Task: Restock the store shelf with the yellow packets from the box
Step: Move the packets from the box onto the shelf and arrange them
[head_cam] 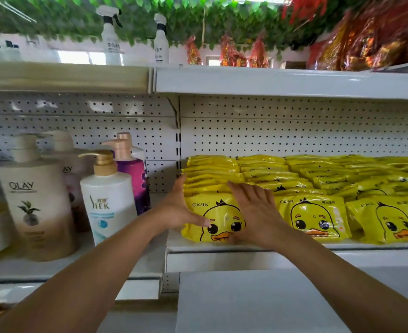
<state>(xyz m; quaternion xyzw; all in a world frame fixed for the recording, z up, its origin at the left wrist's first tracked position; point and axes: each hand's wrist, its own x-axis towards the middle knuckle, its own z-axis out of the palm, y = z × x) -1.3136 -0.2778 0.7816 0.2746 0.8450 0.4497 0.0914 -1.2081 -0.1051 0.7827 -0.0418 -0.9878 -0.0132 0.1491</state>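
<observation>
Both hands bracket the leftmost row of glossy yellow plastic packets [212, 212] on the white metal shelf [222, 247]. Each front packet shows a cartoon duck face and the brand "CKOK". The left hand [176, 207] lies with fingers straight against the row's left side, thumb across the front packet's face. The right hand [253, 212] rests flat, fingers spread, on the row's right half, at 3 o'clock from the left hand. More rows of the same packets [318, 186] fill the shelf toward 3 o'clock. At 9 o'clock stand a beige pump bottle marked "OLAY" [34, 205] and a white pump bottle [109, 200] reading, perhaps, "SIEK". 2 white spray bottles [111, 37] stand at 12 o'clock.
</observation>
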